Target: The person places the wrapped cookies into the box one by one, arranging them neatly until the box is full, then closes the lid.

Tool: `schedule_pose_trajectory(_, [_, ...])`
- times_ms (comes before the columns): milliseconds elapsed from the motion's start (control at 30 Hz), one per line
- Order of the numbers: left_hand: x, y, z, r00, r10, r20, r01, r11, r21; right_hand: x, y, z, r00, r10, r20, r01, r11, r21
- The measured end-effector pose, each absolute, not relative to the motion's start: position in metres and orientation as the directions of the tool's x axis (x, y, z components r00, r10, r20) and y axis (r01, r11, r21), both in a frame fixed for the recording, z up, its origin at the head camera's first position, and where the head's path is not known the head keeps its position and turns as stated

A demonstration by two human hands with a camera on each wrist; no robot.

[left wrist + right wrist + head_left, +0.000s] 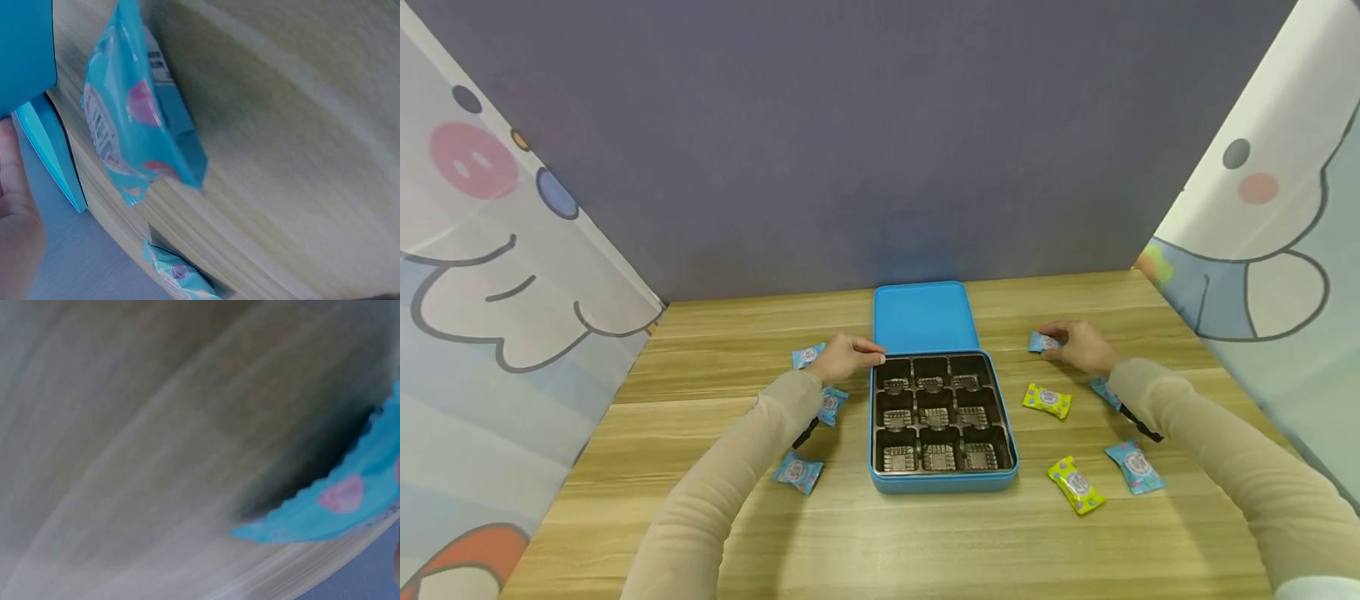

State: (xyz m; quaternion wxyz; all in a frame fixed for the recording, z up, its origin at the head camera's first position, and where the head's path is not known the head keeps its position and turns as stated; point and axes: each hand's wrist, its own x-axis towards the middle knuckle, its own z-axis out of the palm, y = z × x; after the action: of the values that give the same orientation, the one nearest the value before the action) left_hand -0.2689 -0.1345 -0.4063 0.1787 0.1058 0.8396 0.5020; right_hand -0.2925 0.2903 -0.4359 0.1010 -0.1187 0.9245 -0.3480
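A blue tin box [943,483] with a black tray of several square compartments stands on the table, its blue lid [925,317] opened back. My left hand [844,358] touches the box's far left corner with extended fingertips; the left wrist view shows a finger [12,165] at its edge. Out to the right, my right hand [1081,346] pinches a small blue candy packet [1042,342] between thumb and fingers. The right wrist view catches a blue packet [350,506] low at the right, with only a sliver of the hand.
Left of the box lie blue candy packets [799,472], two of them partly behind the left arm. To the right are yellow-green candies [1047,400] and more blue ones [1135,467], one under the right wrist. A grey panel [887,150] stands behind the wooden table.
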Motion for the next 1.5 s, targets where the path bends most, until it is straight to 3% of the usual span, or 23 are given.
schedule_pose_trajectory(1500, [-0.266,-0.137,-0.406,-0.906,0.389,-0.169,0.056,0.504,0.862,-0.283,0.292,-0.415,-0.958,-0.264,-0.114,-0.13,0.751,-0.647])
